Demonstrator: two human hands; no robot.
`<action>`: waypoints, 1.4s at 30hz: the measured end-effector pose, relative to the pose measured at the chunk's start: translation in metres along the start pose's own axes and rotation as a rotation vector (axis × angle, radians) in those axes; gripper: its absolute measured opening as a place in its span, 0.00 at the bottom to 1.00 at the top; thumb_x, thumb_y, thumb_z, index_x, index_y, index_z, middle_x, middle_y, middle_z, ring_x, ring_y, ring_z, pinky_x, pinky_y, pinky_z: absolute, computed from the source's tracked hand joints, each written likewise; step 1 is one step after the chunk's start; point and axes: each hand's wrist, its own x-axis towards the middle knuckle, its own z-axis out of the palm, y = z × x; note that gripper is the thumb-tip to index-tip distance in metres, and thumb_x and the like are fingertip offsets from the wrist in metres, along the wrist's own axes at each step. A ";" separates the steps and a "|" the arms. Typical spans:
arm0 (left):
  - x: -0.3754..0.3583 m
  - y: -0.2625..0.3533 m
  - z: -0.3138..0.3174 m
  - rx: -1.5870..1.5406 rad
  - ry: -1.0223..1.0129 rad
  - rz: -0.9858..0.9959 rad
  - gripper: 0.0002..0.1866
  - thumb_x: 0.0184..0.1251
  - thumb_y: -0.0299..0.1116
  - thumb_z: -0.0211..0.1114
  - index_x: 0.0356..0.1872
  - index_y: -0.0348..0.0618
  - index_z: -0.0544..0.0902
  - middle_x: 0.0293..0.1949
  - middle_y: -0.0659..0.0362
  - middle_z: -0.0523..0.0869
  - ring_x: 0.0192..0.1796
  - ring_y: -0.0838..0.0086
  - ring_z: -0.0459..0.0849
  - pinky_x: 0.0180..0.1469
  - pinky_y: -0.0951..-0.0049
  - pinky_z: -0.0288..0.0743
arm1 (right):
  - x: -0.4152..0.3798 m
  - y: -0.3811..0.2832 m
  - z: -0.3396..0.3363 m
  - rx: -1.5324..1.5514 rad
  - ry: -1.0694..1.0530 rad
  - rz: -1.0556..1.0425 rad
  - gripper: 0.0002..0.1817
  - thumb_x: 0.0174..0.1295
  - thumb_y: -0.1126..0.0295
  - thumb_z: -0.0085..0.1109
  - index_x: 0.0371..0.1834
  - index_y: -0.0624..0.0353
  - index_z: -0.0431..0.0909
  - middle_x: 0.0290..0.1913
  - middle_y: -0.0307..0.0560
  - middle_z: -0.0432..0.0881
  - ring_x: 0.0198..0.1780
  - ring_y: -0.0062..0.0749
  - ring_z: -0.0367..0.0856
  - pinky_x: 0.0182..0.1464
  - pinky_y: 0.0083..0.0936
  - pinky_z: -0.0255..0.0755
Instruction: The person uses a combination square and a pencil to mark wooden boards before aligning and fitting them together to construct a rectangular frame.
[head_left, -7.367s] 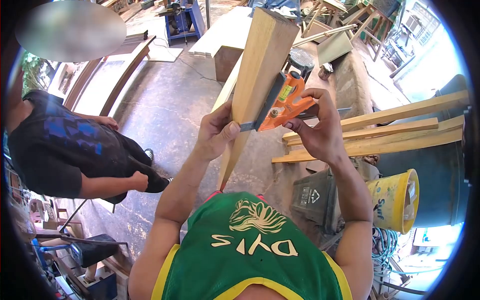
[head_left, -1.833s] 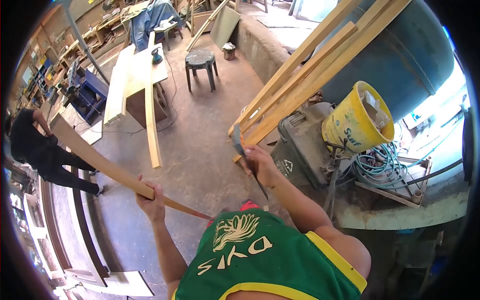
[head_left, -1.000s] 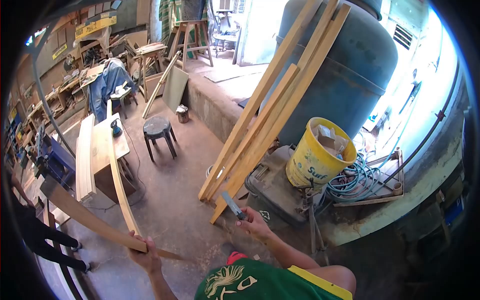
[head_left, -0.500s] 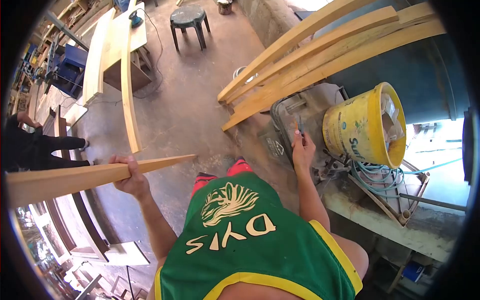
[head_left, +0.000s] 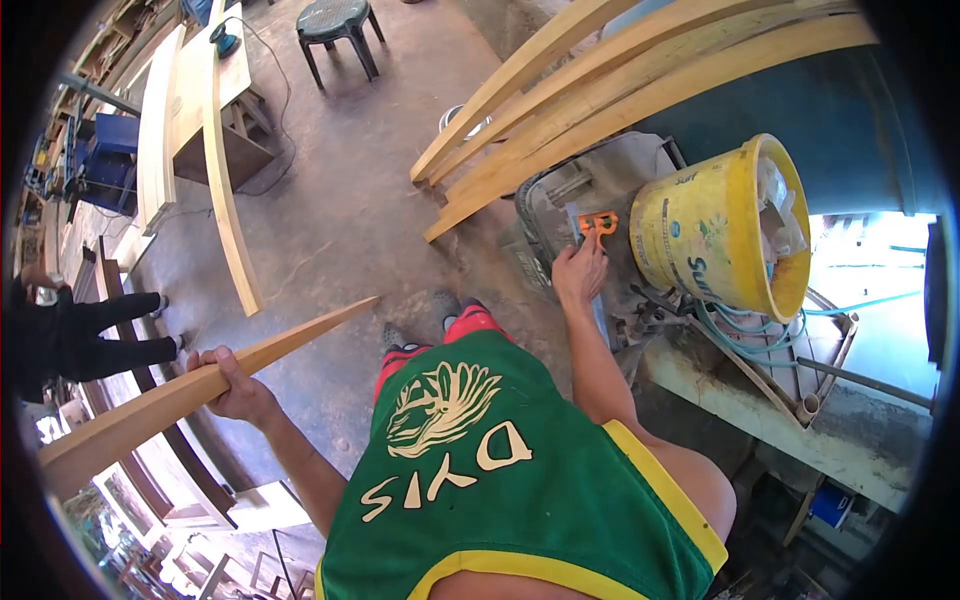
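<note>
My left hand (head_left: 240,388) is closed around a long wooden board (head_left: 205,395), whose narrow end points towards the middle of the view. The board's other end runs to the lower left edge. In my right hand (head_left: 580,272) is what looks like a combination square (head_left: 599,224), with an orange head and a straight metal blade. Part of the blade is hidden behind the fingers. A yellow bucket (head_left: 690,235) with plastic bags in it stands just right of that hand. Beneath the hand lies a dusty, dark-rimmed plastic bin (head_left: 540,205).
Several curved wooden boards (head_left: 560,140) lean at upper right, above the bin. A dark plastic stool (head_left: 335,20), a work table (head_left: 225,80) with boards, and another person (head_left: 90,330) are farther off. A pale blue hose (head_left: 740,340) coils below the bucket.
My right hand has turned and the orange-headed square now shows broadside, with its blade visible. The board in my left hand has tilted, its near end lower. The whole view has shifted slightly.
</note>
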 end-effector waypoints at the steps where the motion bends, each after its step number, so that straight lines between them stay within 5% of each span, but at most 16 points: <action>1: 0.001 -0.001 -0.003 -0.008 -0.016 -0.003 0.23 0.64 0.25 0.70 0.58 0.33 0.73 0.38 0.61 0.79 0.41 0.76 0.77 0.50 0.74 0.74 | 0.002 -0.002 0.001 -0.075 0.011 -0.002 0.32 0.61 0.66 0.56 0.69 0.66 0.66 0.54 0.64 0.79 0.55 0.59 0.77 0.56 0.49 0.70; 13: 0.006 -0.002 -0.026 -0.089 -0.128 -0.010 0.24 0.65 0.24 0.68 0.60 0.35 0.70 0.40 0.61 0.80 0.44 0.79 0.77 0.52 0.75 0.73 | 0.036 -0.019 0.028 -0.154 -0.019 0.057 0.38 0.58 0.69 0.56 0.73 0.69 0.57 0.61 0.70 0.71 0.61 0.63 0.70 0.65 0.47 0.65; 20: 0.004 -0.011 -0.049 -0.104 -0.081 -0.017 0.24 0.66 0.25 0.67 0.60 0.35 0.69 0.39 0.61 0.79 0.43 0.78 0.77 0.52 0.74 0.73 | 0.041 -0.036 0.025 -0.292 -0.130 0.160 0.39 0.60 0.60 0.58 0.76 0.51 0.57 0.64 0.72 0.66 0.65 0.64 0.65 0.62 0.54 0.65; 29: 0.015 -0.023 -0.070 -0.046 0.044 -0.014 0.23 0.66 0.26 0.67 0.59 0.33 0.69 0.38 0.61 0.79 0.41 0.77 0.76 0.51 0.73 0.72 | 0.018 -0.032 0.025 -0.310 0.042 0.137 0.42 0.58 0.54 0.62 0.76 0.51 0.57 0.64 0.64 0.66 0.62 0.60 0.67 0.59 0.51 0.66; 35: 0.030 -0.029 -0.077 -0.006 0.098 -0.061 0.25 0.64 0.23 0.68 0.59 0.34 0.70 0.39 0.62 0.79 0.42 0.79 0.77 0.50 0.75 0.73 | 0.016 -0.033 0.011 -0.332 -0.052 0.180 0.43 0.58 0.52 0.62 0.77 0.47 0.55 0.65 0.60 0.67 0.64 0.58 0.67 0.62 0.54 0.64; 39: 0.037 -0.055 -0.088 -0.187 0.042 -0.010 0.28 0.61 0.22 0.70 0.62 0.38 0.71 0.43 0.63 0.80 0.44 0.80 0.78 0.52 0.76 0.76 | 0.013 -0.034 -0.002 -0.405 0.021 0.052 0.39 0.57 0.40 0.60 0.64 0.58 0.73 0.57 0.60 0.79 0.57 0.58 0.79 0.57 0.52 0.73; 42: 0.045 -0.050 -0.091 -0.170 0.081 -0.027 0.28 0.59 0.17 0.68 0.60 0.39 0.70 0.41 0.66 0.79 0.42 0.83 0.78 0.47 0.80 0.75 | 0.008 -0.039 -0.001 -0.333 0.084 0.014 0.43 0.59 0.36 0.56 0.69 0.57 0.69 0.60 0.61 0.77 0.59 0.59 0.77 0.58 0.53 0.72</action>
